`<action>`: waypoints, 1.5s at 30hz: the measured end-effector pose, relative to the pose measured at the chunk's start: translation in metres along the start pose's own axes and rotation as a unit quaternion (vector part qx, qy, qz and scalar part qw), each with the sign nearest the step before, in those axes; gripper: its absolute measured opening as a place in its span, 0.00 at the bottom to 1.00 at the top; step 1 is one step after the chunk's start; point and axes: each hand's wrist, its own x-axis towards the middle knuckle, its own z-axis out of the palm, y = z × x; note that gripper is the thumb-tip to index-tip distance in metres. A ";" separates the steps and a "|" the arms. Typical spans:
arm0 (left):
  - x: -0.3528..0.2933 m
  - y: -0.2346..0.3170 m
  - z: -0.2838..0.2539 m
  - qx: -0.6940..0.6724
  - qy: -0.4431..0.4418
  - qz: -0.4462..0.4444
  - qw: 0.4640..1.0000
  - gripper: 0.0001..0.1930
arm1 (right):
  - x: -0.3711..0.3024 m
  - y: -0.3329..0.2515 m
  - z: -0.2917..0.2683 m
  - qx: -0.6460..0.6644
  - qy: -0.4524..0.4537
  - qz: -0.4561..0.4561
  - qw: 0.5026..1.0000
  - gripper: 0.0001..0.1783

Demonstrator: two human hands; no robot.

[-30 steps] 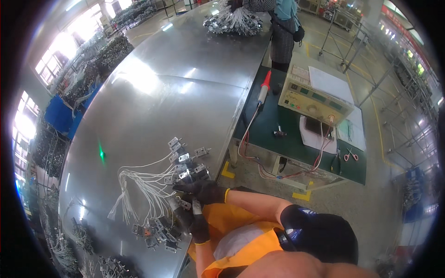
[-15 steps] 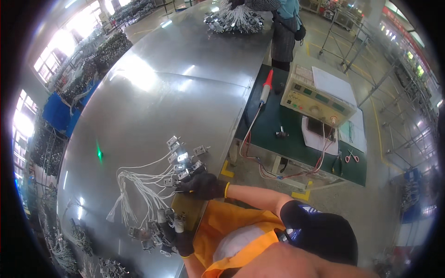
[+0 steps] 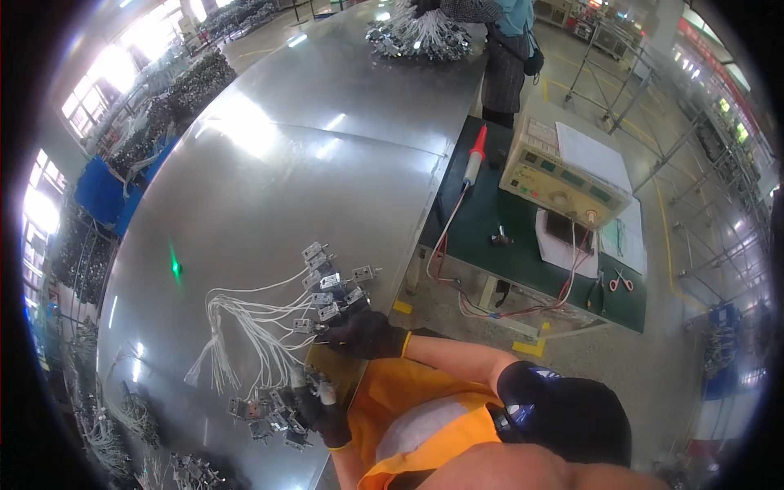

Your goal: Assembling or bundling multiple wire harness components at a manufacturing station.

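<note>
Both my hands wear dark gloves with yellow cuffs at the near edge of a metal table point(image 3: 269, 204). My right hand point(image 3: 367, 333) is curled beside a cluster of small metal box-shaped fittings point(image 3: 328, 294) on white wires. Its fingertips reach the nearest fitting point(image 3: 304, 326), but whether they grip it is hidden. Lower in the view, my left hand point(image 3: 324, 412) has its fingers closed beside a second cluster of fittings point(image 3: 273, 418); what they hold is unclear. White wires point(image 3: 245, 327) loop between both clusters. A brownish-yellow block or board point(image 3: 343, 367) lies between my hands.
Right of the table, a green-topped bench point(image 3: 474, 220) bears a beige test instrument point(image 3: 563, 175), a red-tipped probe point(image 3: 476, 159), scissors point(image 3: 622, 280) and pliers point(image 3: 598, 292). More wired bundles point(image 3: 196, 472) lie at lower left. At the far end, a person point(image 3: 506, 57) stands by a wire pile point(image 3: 420, 33).
The left hand has shifted slightly right, away from the lower fittings. My right hand stays beside the upper cluster. The whole view has moved a little.
</note>
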 end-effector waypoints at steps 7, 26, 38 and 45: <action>-0.007 -0.007 0.007 -0.076 0.023 -0.100 0.992 0.34 | -0.002 0.000 -0.001 -0.053 -0.016 -0.006 0.998 0.13; -0.009 -0.010 0.008 0.004 0.021 0.016 1.000 0.30 | -0.002 -0.003 -0.004 -0.082 0.011 -0.030 0.996 0.12; -0.010 -0.008 0.010 -0.016 0.031 0.002 0.999 0.30 | -0.002 0.001 0.000 -0.055 0.024 -0.044 0.997 0.17; -0.007 -0.008 0.013 0.015 0.042 0.029 0.999 0.31 | -0.009 0.009 0.009 -0.090 -0.020 -0.011 0.996 0.17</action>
